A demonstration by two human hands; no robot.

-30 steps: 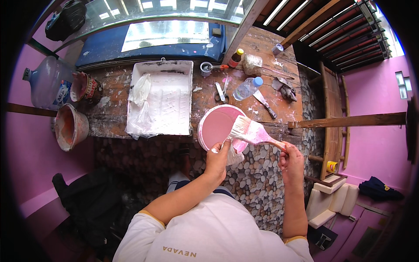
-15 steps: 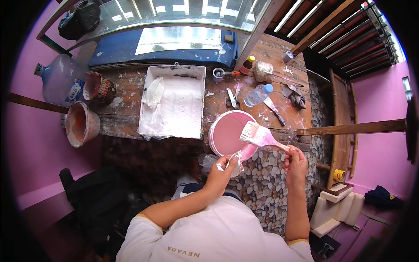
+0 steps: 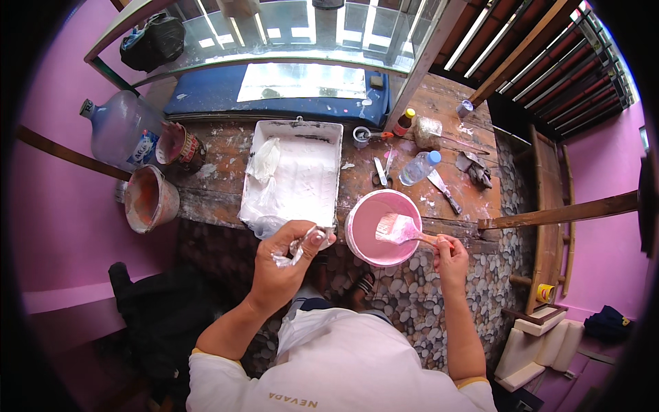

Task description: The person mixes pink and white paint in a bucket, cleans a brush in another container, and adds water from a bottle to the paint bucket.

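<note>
And the paintbrush [image 3: 410, 232] is over the pink bucket [image 3: 350, 233] now, at the desk's near edge, right of its middle! Bristles above the pale pink paint [image 3: 369, 210]; whether they touch it, I can't tell. They lay nearer the bucket's right rim moments ago, and now they're further in over the paint. The right hand [image 3: 449, 257] pinches the handle's end, fingers closed around it. And the big shift: the left hand [image 3: 274, 271] has swung away from the bucket's near rim, out to the left, just off the desk's near edge by the tray's near right corner. It's closed on crumpled clear plastic [image 3: 296, 253]. That parts plastic from brush, so the brush looks to be a one-handed affair at this instant.

Outward along the desk [image 3: 213, 206]: the white tray [image 3: 309, 180] sits left of the bucket, along the near edge, a whitish plastic bag [image 3: 266, 161] lying in it. Beyond the bucket, scissors [image 3: 382, 177] and a blue-capped bottle [image 3: 419, 169]; toward the right edge, a putty knife [image 3: 445, 192] and a grey rag [image 3: 475, 170].
</note>
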